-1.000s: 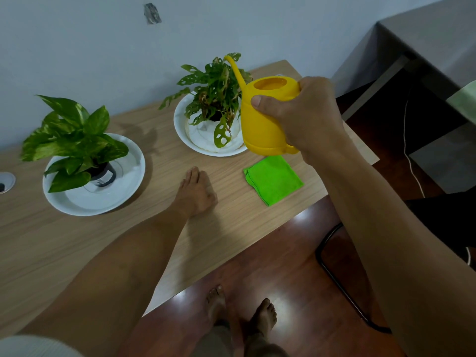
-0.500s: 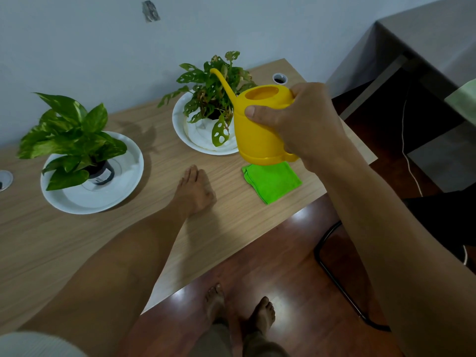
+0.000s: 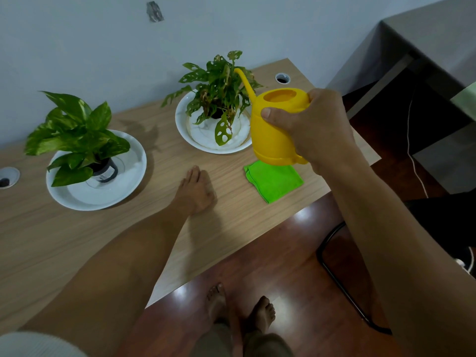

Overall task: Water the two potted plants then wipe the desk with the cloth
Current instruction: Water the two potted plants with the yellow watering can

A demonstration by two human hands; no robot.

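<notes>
Wooden desk [image 3: 231, 228], two plates [image 3: 77, 199] [image 3: 185, 130], green cloth [image 3: 275, 182], left hand [image 3: 195, 191]

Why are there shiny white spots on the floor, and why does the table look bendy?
In the head view, the white spots on the dark wooden floor are glare from a light that is out of frame; the same light throws soft shadows beside the left hand and the plants. The desk edge bows because the wide-angle lens distorts it.

The right hand [image 3: 318, 127] covers the handle and rear side of the yellow watering can [image 3: 274, 127], so its grip there is unseen. The can hides the far corner of the green cloth [image 3: 274, 181]. Leaves beside the can conceal the right plant's pot [image 3: 219, 113]. The worktop [image 3: 231, 215] is cut off at the left edge.
</notes>
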